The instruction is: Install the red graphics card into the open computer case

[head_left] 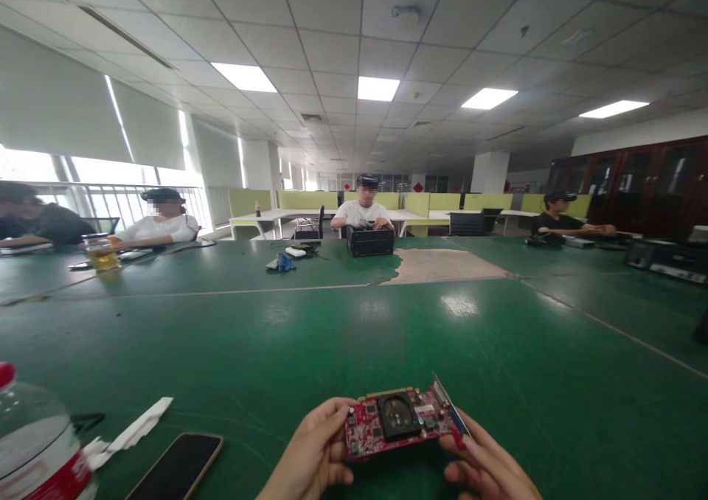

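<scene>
Red circuit card point(401, 420) gripped btwn L fingers point(333, 422) & R fingers point(480, 450), w/ phone point(175, 468), tissue point(138, 425), bottle point(37, 437) to L.

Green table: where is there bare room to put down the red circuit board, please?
On the green table, the widest bare patch lies between the red circuit board and the pale seam beyond it. Another lies right of the right hand. The near left is crowded with bottle, white paper and phone.
</scene>
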The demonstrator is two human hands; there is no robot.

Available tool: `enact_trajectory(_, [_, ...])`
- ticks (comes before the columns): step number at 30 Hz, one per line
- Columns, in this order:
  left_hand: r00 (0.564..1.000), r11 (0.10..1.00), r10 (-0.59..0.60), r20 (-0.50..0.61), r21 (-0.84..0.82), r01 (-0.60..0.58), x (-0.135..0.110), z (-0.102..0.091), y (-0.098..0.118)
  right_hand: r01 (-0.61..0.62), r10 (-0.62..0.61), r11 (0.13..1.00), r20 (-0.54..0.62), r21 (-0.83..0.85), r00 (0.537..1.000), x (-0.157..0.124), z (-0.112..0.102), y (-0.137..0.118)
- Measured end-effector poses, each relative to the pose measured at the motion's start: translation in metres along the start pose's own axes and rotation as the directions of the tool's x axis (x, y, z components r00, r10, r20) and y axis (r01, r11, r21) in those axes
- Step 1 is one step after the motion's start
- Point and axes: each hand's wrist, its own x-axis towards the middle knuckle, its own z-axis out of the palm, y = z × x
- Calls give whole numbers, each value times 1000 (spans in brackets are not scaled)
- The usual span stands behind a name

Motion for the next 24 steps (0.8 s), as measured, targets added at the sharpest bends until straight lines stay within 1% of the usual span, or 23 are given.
enact_trajectory(3, [997, 999, 50, -63, -14, -51, 2, -3, 1, -4, 1, 999, -60, -40, 998, 3, -3, 0])
enact_trajectory(5, [989, 996, 83, -123, -20, -86, 5, -9, 1, 7, -19, 994, -109, -109, 994, 8, -10, 1])
enact_trajectory(7, [971, 993, 111, -211, -23, -119, 10, -16, 2, 49, -83, 969, -133, -240, 988, 15, -19, 4])
enact_trajectory(9, [935, 990, 125, -332, -20, -139, 15, -23, 3, 129, -178, 896, -76, -424, 981, 21, -29, 6])
enact_trajectory(10, [913, 990, 125, -388, -14, -141, 18, -26, 4, 180, -224, 835, -24, -520, 974, 23, -34, 7])
enact_trajectory(12, [880, 992, 113, -461, 1, -127, 21, -31, 6, 273, -293, 667, 93, -693, 952, 25, -40, 8])
enact_trajectory(13, [879, 995, 92, -468, 4, -102, 22, -32, 8, 306, -320, 564, 139, -767, 937, 25, -42, 7])
enact_trajectory(16, [918, 999, 41, -395, 37, -28, 21, -34, 12, 350, -394, 219, 246, -911, 886, 21, -41, 5])
enact_trajectory(18, [932, 992, 59, -359, 125, -14, 19, -34, 12, 355, -434, 9, 316, -935, 844, 19, -40, 4])
enact_trajectory(20, [934, 964, 130, -333, 261, -41, 17, -34, 11, 339, -460, -157, 373, -928, 806, 18, -41, 4])
enact_trajectory(22, [926, 927, 190, -326, 370, -60, 16, -33, 9, 315, -482, -284, 419, -906, 769, 19, -43, 4])
enact_trajectory(24, [907, 904, 236, -348, 421, -74, 17, -33, 8, 302, -500, -392, 477, -869, 723, 18, -43, 3])
